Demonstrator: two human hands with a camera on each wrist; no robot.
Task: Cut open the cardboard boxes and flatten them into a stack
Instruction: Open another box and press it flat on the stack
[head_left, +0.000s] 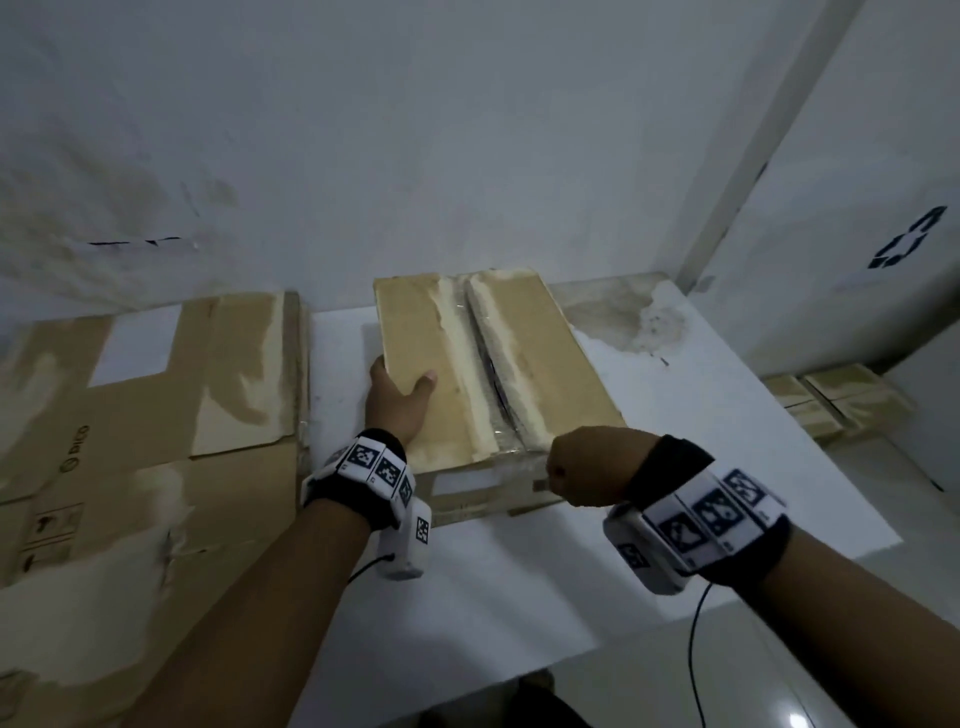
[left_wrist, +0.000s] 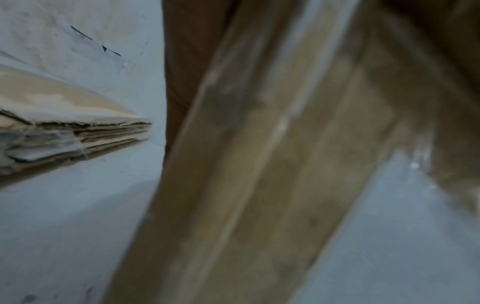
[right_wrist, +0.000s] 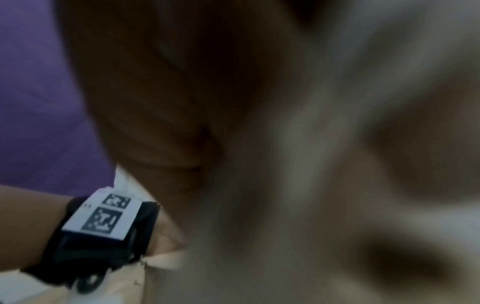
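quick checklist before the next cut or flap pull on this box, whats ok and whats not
1. Box lies flat on the white table: ok.
2. Left hand steadies the box's left edge, thumb on top: ok.
3. Left hand is off the centre seam: ok.
4. Seam is cut through along its full length: cannot tell; a dark gap shows near the front.
5. Right hand is fisted at the front edge; a cutter in it: cannot tell.
6. Flattened stack lies at the left, ready for this box: ok.
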